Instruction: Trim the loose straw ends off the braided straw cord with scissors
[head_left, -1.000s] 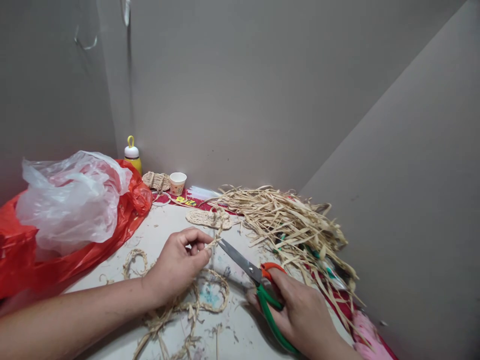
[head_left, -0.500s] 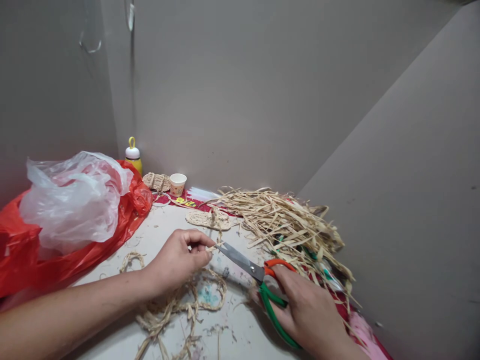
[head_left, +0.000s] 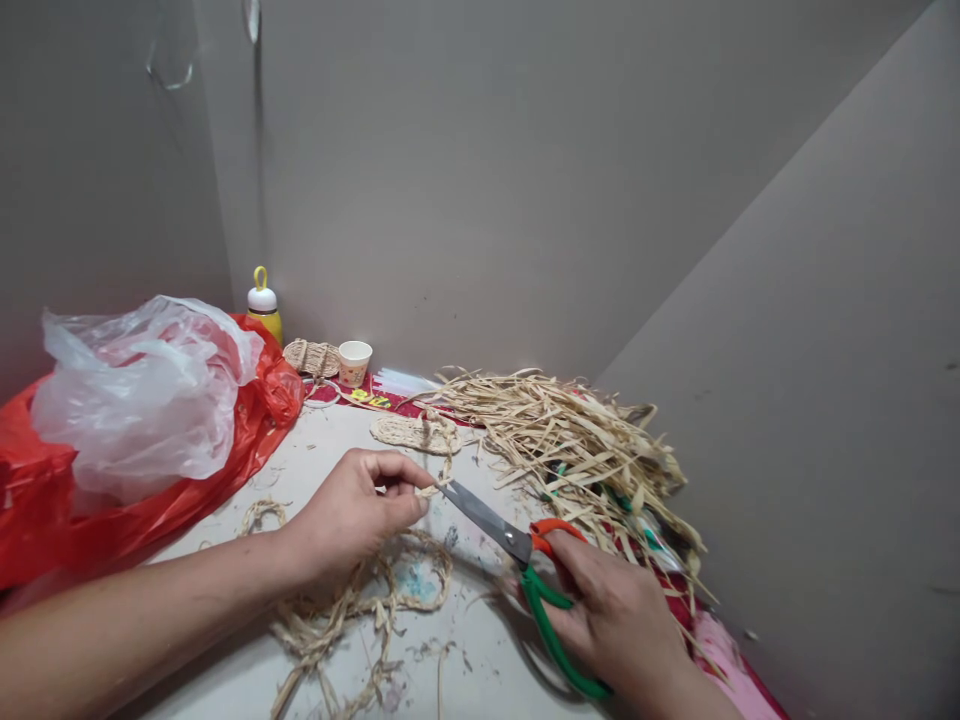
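My left hand (head_left: 352,515) pinches the end of a braided straw cord (head_left: 352,600) that loops over the table below it. My right hand (head_left: 611,620) grips scissors (head_left: 517,550) with orange and green handles. Their closed blades point left, and the tip touches the cord end by my left thumb. A small woven straw sole (head_left: 412,433) lies just beyond my left hand.
A heap of loose straw strips (head_left: 570,440) lies at the right. A red plastic bag (head_left: 150,480) under a clear one (head_left: 142,400) fills the left. A yellow bottle (head_left: 264,305), a paper cup (head_left: 354,363) and another woven piece (head_left: 311,357) stand by the back wall.
Both hands and the scissors stay almost in place; the scissor tip stays at the cord end held by my left hand. The view shifted slightly.
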